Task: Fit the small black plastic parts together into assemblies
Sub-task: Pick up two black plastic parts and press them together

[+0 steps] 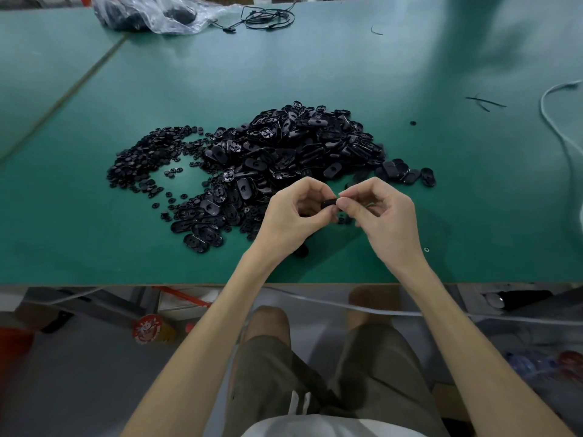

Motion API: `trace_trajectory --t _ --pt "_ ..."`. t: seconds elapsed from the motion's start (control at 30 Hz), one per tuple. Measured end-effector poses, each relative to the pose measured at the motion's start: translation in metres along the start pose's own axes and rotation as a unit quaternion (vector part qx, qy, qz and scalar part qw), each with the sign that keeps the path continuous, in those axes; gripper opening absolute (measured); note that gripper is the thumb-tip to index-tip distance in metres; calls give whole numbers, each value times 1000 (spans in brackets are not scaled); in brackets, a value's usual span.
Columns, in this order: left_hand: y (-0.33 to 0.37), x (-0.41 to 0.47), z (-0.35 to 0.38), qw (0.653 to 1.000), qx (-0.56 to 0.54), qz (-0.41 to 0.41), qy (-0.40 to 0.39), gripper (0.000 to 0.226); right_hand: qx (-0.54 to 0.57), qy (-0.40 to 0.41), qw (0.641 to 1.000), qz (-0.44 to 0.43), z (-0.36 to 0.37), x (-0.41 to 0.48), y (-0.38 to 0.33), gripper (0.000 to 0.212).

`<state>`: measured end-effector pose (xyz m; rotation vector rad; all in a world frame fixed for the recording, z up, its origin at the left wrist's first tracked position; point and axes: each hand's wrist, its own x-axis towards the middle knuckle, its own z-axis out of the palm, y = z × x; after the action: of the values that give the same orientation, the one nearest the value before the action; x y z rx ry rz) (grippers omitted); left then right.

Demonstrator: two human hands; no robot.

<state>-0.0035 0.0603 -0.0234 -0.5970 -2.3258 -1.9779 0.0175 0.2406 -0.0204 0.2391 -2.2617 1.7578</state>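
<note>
Shorts [284, 367] nearest, forearms reaching over the table [94, 216] edge. Black part [329, 204] is held just above the table between both hands. Left hand [293, 212] curls round it; right hand [378, 212] pinches its right end with thumb and forefinger, likely pressing a small piece in. Fingertips hide the joint, so can't tell if it's seated. Oval shells [299, 146] at 12 o'clock, round bits [142, 159] at 10, bag [151, 11] at 11.

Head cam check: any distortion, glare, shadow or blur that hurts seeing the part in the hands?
Head view: wide-angle bowing at the frame edges; soft shadows on the green table, no hard glare; the pile of black parts shows only small glints, little contrast; the black part pinched between left hand and right hand is dark and mostly hidden by fingers.
</note>
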Motion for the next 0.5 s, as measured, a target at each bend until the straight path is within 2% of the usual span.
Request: trace_trajectory --t 0.5 --pt "2 2 -1 1000 2 -21 7 17 -9 -18 1000 3 1 1 0 8"
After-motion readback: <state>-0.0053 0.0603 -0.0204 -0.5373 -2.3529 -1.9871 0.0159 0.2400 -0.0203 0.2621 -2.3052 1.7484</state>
